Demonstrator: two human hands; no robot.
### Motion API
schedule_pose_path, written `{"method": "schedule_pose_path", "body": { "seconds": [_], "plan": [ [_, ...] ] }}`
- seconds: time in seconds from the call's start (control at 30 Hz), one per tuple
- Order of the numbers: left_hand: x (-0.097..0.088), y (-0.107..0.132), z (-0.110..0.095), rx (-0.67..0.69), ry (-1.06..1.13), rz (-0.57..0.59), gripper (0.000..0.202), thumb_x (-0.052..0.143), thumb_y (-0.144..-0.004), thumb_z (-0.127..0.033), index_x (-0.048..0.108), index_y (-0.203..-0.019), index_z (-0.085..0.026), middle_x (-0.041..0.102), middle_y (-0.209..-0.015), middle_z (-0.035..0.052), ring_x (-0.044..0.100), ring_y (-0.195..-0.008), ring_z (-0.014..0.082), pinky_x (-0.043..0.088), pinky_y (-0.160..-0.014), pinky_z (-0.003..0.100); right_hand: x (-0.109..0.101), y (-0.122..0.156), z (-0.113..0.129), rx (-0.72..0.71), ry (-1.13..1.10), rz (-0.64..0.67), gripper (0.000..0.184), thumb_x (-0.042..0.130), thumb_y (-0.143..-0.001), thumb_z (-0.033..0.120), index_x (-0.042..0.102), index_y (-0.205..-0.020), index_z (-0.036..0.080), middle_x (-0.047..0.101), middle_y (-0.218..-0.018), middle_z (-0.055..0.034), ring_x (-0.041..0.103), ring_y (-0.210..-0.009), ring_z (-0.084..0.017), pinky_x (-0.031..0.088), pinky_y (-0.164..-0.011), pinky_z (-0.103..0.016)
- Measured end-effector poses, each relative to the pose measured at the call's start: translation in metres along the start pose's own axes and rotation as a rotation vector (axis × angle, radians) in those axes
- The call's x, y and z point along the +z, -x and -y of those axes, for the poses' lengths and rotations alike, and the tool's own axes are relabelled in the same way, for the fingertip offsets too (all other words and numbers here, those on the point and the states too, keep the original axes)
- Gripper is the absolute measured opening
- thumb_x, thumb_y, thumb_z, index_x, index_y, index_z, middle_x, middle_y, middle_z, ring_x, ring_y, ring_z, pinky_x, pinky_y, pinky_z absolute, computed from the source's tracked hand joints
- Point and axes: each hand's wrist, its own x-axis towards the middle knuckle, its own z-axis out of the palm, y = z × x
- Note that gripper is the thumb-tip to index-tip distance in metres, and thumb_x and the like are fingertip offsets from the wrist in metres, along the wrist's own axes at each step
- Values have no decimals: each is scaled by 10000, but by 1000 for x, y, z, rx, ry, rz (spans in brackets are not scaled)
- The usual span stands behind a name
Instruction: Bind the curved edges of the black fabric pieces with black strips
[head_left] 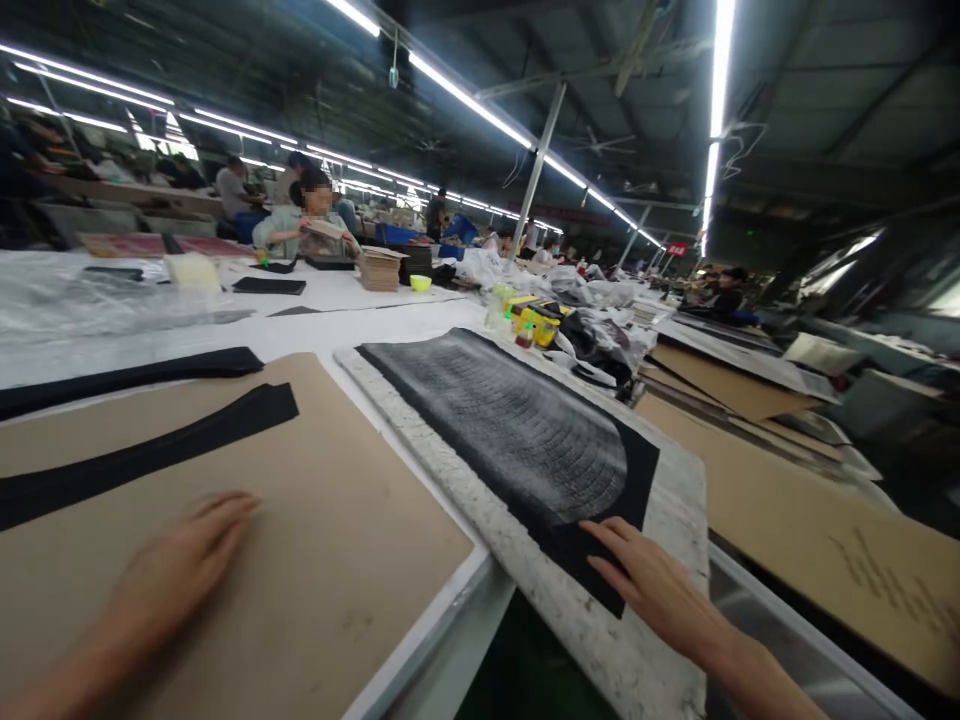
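A black leather-like sheet (510, 425) with a grey, crocodile-like textured middle lies flat on a pale, worn slab (675, 500). My right hand (649, 575) rests on the sheet's near right corner, its fingers stretched and apart. To the left, my left hand (187, 560) is over a brown board (360, 500), blurred by motion. Its fingers reach forward with nothing visible in them; whether they touch the board cannot be made out. Beyond that hand, a curved black strip (165, 450) lies across the board. A second black strip (135, 378) lies along the board's far edge.
Large brown cardboard sheets (817, 520) are stacked at the right. Behind the slab are a yellow container (536, 318) and crumpled plastic bags (581, 285). Across the white table a co-worker (304, 225) holds a flat piece beside stacked pieces (381, 270) and a yellow bowl (421, 284).
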Motion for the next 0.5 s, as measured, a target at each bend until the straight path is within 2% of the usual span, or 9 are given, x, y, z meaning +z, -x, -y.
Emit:
{"method": "schedule_pose_path", "body": {
  "seconds": [0.03,0.13,0.2,0.23,0.27,0.33,0.4,0.5],
  "plan": [
    [9,-6,-38,43,83,85,363,392,-883,-392,646,-1076,-220,653,-1149,29,614,-1038,232,491,-942,420,2,2,-1,-40,7,-3,368,390,-945,358,495,-1288,277,567,-1131,-75,604,-963,-202,500,-848,-364],
    [31,-18,-155,298,300,266,369,352,-904,-234,605,-1172,-218,633,-1202,41,555,-1139,197,445,-1023,370,8,0,4,-114,94,-36,356,426,-941,310,498,-1287,272,579,-1093,-73,598,-940,-204,505,-802,-362],
    [43,-23,-220,423,384,360,430,362,-887,-136,531,-1272,-229,597,-1270,23,501,-1203,172,403,-1069,344,12,-3,6,-133,183,-63,325,449,-933,274,526,-1248,248,587,-1051,-70,598,-887,-208,503,-756,-369],
    [49,-26,-245,480,405,379,464,368,-882,-112,489,-1314,-230,580,-1298,20,470,-1235,174,381,-1088,349,14,-4,6,-144,222,-79,298,456,-928,254,547,-1211,233,591,-1027,-67,597,-858,-210,498,-733,-372],
    [56,-29,-264,533,404,402,493,375,-879,-100,445,-1352,-220,568,-1317,26,435,-1269,188,367,-1098,366,15,-5,5,-156,251,-95,265,460,-923,231,568,-1165,219,595,-998,-63,595,-832,-213,490,-710,-370],
    [71,-34,-290,593,371,421,516,383,-880,-91,401,-1384,-202,596,-1275,52,395,-1304,222,362,-1090,407,19,-7,2,-181,272,-124,206,455,-911,173,597,-1057,198,598,-938,-55,586,-805,-218,467,-671,-356],
    [85,-38,-300,627,335,434,493,377,-900,-106,395,-1385,-192,628,-1219,67,381,-1314,245,362,-1074,437,22,-9,-2,-193,258,-141,202,430,-891,100,602,-952,187,591,-887,-51,574,-793,-218,437,-638,-333],
    [101,-40,-303,635,302,437,449,365,-932,-139,401,-1375,-202,634,-1212,60,387,-1307,249,351,-1064,452,26,-12,-5,-201,203,-152,257,383,-857,23,583,-852,184,581,-850,-48,556,-767,-200,402,-612,-307]
  ]
}}
